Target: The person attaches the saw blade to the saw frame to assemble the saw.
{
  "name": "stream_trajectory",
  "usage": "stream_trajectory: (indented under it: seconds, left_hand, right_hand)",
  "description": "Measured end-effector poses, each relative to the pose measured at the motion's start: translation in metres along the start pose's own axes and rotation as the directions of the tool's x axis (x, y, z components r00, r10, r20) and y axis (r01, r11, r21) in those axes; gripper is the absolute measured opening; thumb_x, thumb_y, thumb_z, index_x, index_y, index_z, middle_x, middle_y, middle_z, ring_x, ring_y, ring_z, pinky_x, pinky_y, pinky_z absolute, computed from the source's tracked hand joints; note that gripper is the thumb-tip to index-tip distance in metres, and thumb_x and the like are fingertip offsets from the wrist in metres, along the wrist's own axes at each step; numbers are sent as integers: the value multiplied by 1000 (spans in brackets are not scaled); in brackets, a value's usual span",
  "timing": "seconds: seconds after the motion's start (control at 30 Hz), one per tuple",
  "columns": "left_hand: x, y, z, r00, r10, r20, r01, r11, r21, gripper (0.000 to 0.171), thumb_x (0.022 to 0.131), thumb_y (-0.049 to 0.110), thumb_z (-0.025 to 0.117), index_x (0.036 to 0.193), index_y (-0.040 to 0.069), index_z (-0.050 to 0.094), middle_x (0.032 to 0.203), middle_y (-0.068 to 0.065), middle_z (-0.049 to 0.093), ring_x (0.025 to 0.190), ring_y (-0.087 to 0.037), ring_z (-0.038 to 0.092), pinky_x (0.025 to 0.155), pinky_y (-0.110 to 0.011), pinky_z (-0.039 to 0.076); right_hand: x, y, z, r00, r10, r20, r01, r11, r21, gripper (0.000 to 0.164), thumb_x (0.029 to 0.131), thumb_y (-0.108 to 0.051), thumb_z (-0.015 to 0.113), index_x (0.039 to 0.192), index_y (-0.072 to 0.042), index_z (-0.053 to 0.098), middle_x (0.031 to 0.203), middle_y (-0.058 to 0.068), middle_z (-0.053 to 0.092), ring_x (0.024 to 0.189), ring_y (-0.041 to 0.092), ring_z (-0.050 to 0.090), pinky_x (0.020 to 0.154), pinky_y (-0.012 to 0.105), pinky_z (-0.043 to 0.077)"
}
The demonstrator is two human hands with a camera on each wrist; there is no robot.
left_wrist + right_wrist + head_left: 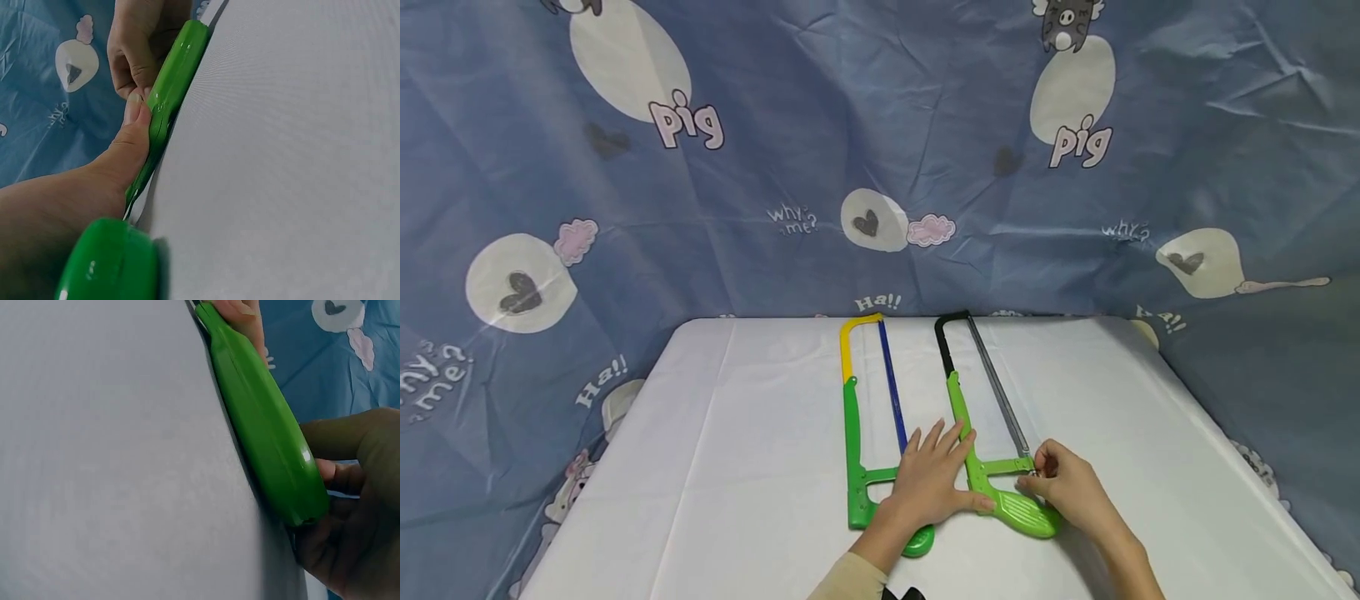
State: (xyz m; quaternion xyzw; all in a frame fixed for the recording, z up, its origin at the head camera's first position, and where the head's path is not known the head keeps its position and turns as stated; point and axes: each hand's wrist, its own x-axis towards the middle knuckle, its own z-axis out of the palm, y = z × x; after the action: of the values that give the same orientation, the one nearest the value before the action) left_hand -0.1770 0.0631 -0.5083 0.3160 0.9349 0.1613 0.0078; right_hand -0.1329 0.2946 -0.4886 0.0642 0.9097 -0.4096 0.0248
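Observation:
Two hacksaws lie side by side on the white table. The right one is a light green hacksaw [976, 471] with a black front frame and a grey blade. The left one is a dark green hacksaw [853, 450] with a yellow front and a blue blade. My left hand [928, 483] lies spread across both, fingertips on the light green frame and thumb at its handle [178, 69]. My right hand [1071, 487] pinches the small nut at the near end of the grey blade, mostly hidden by the fingers. The light green handle [269, 425] sits beside that hand.
A white cloth covers the table [760, 467], and the saws' front ends reach its far edge. Behind and around the sides hangs a blue printed curtain [880, 150]. The dark green handle [109, 262] sits below the left wrist.

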Motion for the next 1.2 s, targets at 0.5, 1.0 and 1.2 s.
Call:
stream_trajectory:
  seconds: [0.5, 1.0, 1.2]
  left_hand:
    - [-1, 0, 1, 1000, 10, -13, -9, 1000, 15, 104, 76, 84, 53, 158, 23, 29, 167, -1, 22, 154, -31, 20, 122, -58, 20]
    - [-1, 0, 2, 1000, 7, -13, -7, 1000, 26, 104, 77, 84, 52, 158, 24, 29, 167, -1, 22, 154, -31, 20, 122, -58, 21]
    - [-2, 1, 1, 1000, 10, -25, -9, 999, 46, 103, 76, 84, 53, 157, 23, 30, 166, -2, 25, 154, -31, 23, 121, -58, 23]
  right_hand:
    - [-10, -18, 6, 961, -247, -122, 160, 860, -485, 28, 75, -18, 84, 78, -17, 56, 68, -7, 52, 57, 11, 42, 50, 27, 32]
    - [-10, -20, 11, 928, -354, -112, 241, 804, -543, 25, 73, -10, 81, 77, -15, 57, 65, -8, 53, 54, 8, 41, 49, 24, 32]
    - [-8, -20, 11, 941, -321, -107, 226, 831, -508, 23, 74, -6, 77, 76, -16, 56, 63, -8, 50, 55, 9, 41, 49, 23, 32]
